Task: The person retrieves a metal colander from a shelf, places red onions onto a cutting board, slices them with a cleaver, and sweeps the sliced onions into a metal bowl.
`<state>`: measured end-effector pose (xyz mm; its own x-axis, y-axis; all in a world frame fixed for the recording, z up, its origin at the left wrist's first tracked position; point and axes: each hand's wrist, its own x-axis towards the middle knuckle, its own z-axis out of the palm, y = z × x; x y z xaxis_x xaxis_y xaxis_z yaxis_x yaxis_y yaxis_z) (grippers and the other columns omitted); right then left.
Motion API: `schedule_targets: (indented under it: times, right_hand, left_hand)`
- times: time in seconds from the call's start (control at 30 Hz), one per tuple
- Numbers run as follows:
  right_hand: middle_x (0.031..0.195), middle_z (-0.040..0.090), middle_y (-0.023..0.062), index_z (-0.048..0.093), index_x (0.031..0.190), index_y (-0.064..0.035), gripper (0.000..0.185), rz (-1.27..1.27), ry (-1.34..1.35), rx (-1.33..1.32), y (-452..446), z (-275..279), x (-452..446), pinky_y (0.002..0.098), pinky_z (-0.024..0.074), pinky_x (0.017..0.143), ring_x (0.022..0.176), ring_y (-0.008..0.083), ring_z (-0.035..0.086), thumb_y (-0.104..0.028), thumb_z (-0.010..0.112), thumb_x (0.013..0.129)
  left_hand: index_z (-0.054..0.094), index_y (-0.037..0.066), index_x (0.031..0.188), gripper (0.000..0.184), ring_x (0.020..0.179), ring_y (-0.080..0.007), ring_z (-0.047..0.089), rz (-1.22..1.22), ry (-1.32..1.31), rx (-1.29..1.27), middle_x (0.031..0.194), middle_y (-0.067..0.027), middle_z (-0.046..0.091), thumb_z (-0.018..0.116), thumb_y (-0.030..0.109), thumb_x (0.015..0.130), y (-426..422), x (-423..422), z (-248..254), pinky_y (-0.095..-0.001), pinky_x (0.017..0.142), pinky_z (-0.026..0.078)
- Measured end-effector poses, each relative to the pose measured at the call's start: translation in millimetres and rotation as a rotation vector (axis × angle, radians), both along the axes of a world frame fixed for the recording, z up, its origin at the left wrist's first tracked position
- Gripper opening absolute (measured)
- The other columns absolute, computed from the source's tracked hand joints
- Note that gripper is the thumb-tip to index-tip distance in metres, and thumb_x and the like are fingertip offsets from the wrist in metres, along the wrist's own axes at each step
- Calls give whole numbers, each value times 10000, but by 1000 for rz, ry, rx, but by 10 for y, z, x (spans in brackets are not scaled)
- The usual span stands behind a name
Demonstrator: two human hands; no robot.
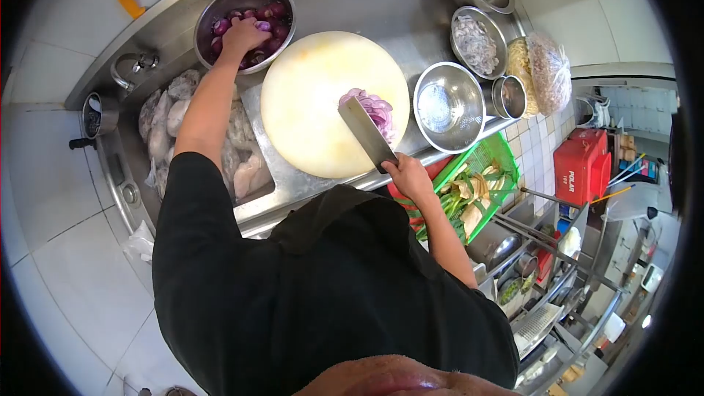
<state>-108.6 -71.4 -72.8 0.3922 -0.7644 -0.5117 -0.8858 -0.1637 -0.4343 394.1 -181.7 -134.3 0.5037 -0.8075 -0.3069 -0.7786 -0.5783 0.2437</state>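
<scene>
My left hand (246, 35) reaches into a steel bowl (202, 29) of peeled red onions (279, 11). Its thumb and fingers are curled around one red onion (262, 26) among the others. In my right hand (408, 177) is the handle of a cleaver (368, 130), its broad blade resting over the round white cutting board (308, 117). Sliced red onion (374, 110) lies in a pile against the blade, near the board's right side.
Right of the board stand an empty-looking steel colander (440, 106), a bowl of sliced onion (477, 44), small steel containers (507, 95) and filled plastic bags (548, 73). Bagged raw meat (246, 169) fills the sink at left, below the faucet (136, 66). A green crate (502, 154) holds leafy vegetables.
</scene>
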Motion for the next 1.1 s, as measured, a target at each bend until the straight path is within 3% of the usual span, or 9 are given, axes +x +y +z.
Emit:
schedule_targets:
  times: [0.1,0.2,0.3,0.4,0.5,0.6,0.8,0.93,1.1]
  right_hand:
    - [969,715,294,681,1091,27,404,1,14,12,-3,4,8,558,524,864,976,479,679,-361,661,981]
    - [982,714,296,678,1127,35,432,11,18,21,-16,-4,6,555,525,876,988,477,679,-372,654,985]
    - [1007,711,302,673,1144,42,451,24,29,41,-42,-20,3,553,524,889,1007,478,676,-380,648,988]
    - [1029,706,310,672,1133,45,453,19,37,55,-63,23,23,553,522,898,1023,480,672,-384,646,990]
    - [1033,702,318,670,1104,47,445,12,26,49,-46,26,22,553,521,900,1030,483,669,-382,645,990]
    - [1014,703,319,668,1088,48,440,18,35,45,-56,22,23,553,522,898,1021,487,670,-381,646,991]
    - [972,709,305,669,1097,17,409,40,8,14,-21,52,27,563,529,871,976,486,681,-378,642,992]
    - [952,717,282,668,1096,-28,366,72,47,-29,119,127,120,572,537,839,940,474,694,-379,630,996]
    - [994,721,282,674,1131,-7,394,38,-12,-2,88,55,135,552,530,887,1001,461,687,-373,640,988]
  left_hand:
    - [682,139,1356,757,1266,-387,624,-104,102,22,1405,-246,619,764,553,727,-150,312,-181,-460,1053,516]
    - [676,88,1365,747,1235,-328,646,-139,358,60,1341,-195,680,780,522,766,-208,565,-377,-423,1052,503]
    - [624,45,1418,754,1210,-219,636,50,706,-89,1372,-93,663,810,450,809,61,360,-4,-366,1057,485]
    - [626,65,1418,722,1256,-226,609,195,1017,-201,1384,-95,653,801,479,853,75,526,-371,-375,1083,458]
    - [638,76,1402,721,1276,-232,595,126,1017,-95,1379,-112,653,793,518,855,85,541,-408,-384,1109,434]
    - [657,81,1380,707,1259,-248,606,-29,721,-18,1373,-126,657,797,505,832,72,267,36,-381,1100,438]
    - [739,37,1228,605,1189,-245,636,-337,414,112,1233,-152,711,809,405,753,-54,262,-41,-339,1034,461]
    - [765,48,1095,409,1076,-165,633,-307,532,157,1126,-55,728,815,341,814,28,349,44,-321,972,474]
    - [718,57,1168,369,904,-184,677,42,1081,-73,1061,-68,719,784,300,897,181,562,-75,-338,836,567]
